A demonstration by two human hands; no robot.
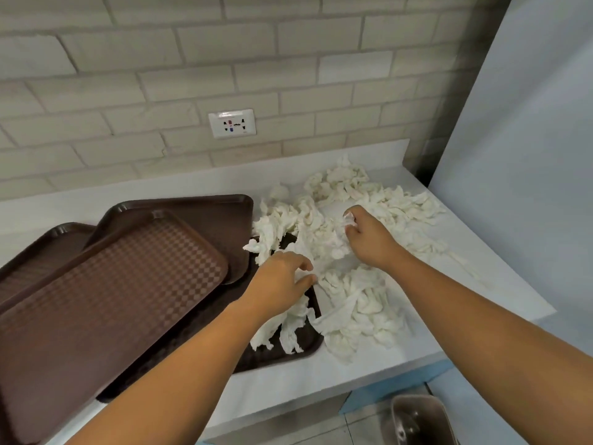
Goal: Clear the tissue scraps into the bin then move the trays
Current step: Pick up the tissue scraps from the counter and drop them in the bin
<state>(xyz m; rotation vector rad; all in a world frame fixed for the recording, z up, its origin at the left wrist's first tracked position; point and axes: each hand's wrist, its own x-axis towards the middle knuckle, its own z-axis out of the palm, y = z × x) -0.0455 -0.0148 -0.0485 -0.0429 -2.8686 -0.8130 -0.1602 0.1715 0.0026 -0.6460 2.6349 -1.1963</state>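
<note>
The tissue scraps (353, 303) cover the right half of the counter (321, 374), from its back right corner to the right edge of the trays (112, 277), and some lie on the lowest tray. The right hand (369, 239) pinches a scrap in its fingertips at mid-heap. The left hand (279, 281) rests on scraps at the tray edge with thumb and forefinger apart; whether it has a grip cannot be told. The bin (417, 419) stands below the front right corner, nearer the right hand.
</note>
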